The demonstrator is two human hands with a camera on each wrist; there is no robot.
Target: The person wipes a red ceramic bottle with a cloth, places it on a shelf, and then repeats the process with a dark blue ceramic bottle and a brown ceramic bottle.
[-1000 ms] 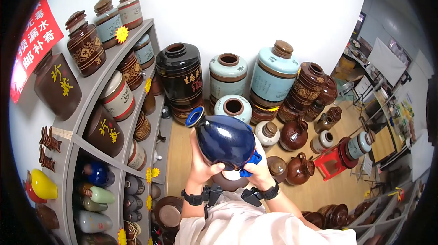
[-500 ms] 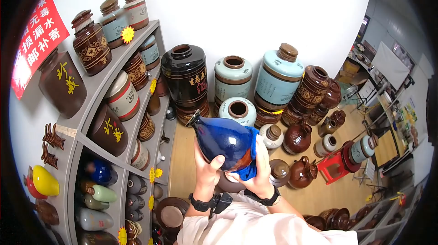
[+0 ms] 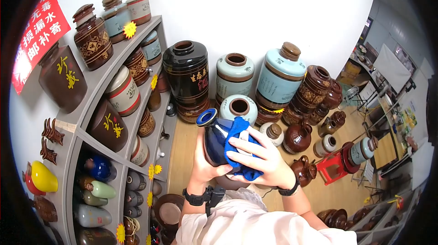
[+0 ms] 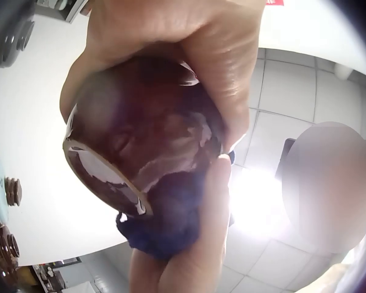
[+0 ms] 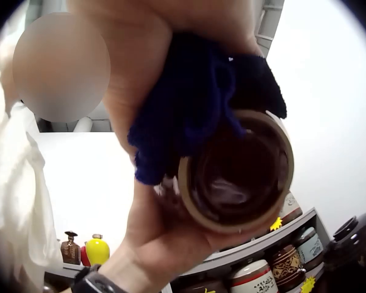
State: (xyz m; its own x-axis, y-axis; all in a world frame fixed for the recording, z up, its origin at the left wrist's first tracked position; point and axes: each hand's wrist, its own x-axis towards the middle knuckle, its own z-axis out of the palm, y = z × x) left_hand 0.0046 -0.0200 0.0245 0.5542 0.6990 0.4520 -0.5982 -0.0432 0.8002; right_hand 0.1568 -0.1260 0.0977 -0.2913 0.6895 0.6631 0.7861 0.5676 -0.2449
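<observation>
Dark blue glazed vase [image 3: 212, 147] is held up at chest height over the wooden floor [image 3: 181, 153], tilted so its blue mouth points up and to the left, just in front of the jar display. Grey shelf unit [image 3: 104, 75] packed with brown jars runs down the left side. A big black jar [image 3: 188, 76] stands against the wall, and a pale green open jar [image 3: 239, 106] sits right behind the vase. Left hand [image 3: 204, 165] is wrapped around the lower body, fingers curled round near the unglazed base [image 4: 140, 152]. Right hand [image 3: 261, 158] has its fingers spread, pressing a blue cloth [image 3: 233, 131] flat against the vase's side.
</observation>
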